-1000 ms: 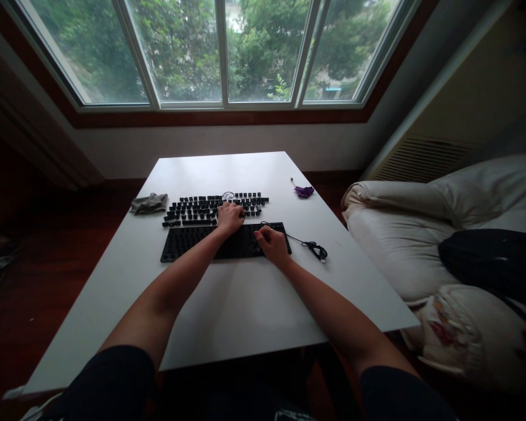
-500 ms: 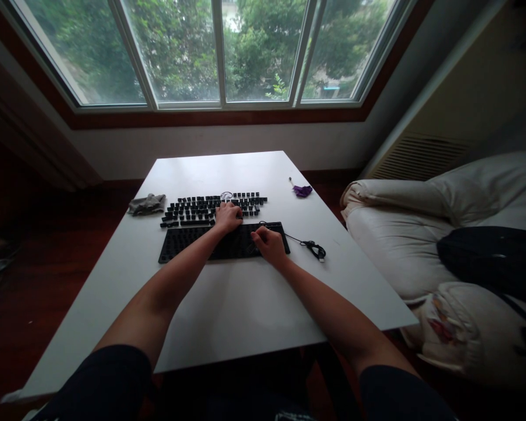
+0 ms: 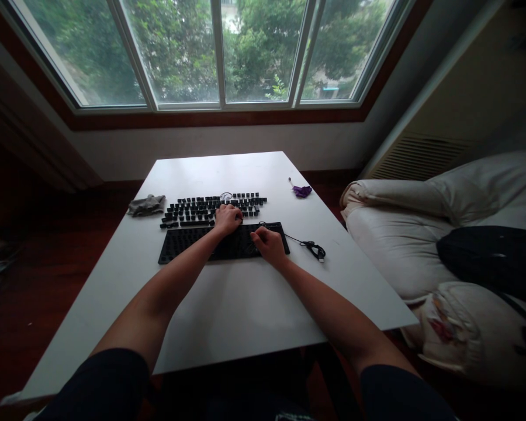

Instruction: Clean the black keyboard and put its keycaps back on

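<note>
The keyboard point(image 3: 230, 245) lies on a glossy white table point(image 3: 241, 310). Beyond it stand rows of loose keycaps point(image 3: 206, 206), then a window point(image 3: 258, 58); a pale sofa point(image 3: 383, 248) sits to its right. Left hand point(image 3: 228, 218): half-curled at the keyboard's far edge, fingertips hidden, covering some keycaps; grip undetermined. Right hand point(image 3: 268, 242): fingers drawn in over the keyboard's right part; contents, if any, cannot be told. The left forearm obscures part of the keyboard. The dark bag point(image 3: 493, 257), far right of the keyboard, is cut off by the frame.
</note>
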